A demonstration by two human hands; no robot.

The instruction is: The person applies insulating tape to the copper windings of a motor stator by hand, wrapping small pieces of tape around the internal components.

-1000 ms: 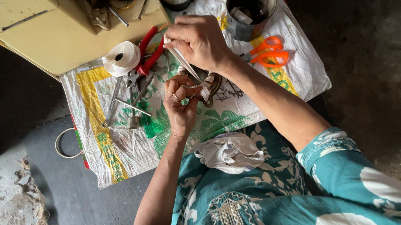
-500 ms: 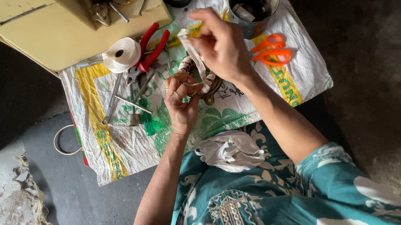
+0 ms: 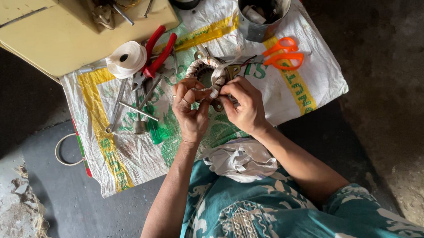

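Left hand [image 3: 191, 113] & right hand [image 3: 243, 102] both pinching round tape-wrapped wire coil [image 3: 209, 69], woven sack [image 3: 126, 153] beneath.

My left hand [image 3: 190, 110] and right hand [image 3: 244, 104] meet on the round wire-wrapped metal ring [image 3: 209, 70], which sits on the printed woven sack [image 3: 126, 153]. Left of it lie the red-handled pliers [image 3: 156, 54] and white tape roll [image 3: 126, 59]. The orange plastic scissors [image 3: 282, 54] lie right, the grey metal cup [image 3: 263, 9] behind them.
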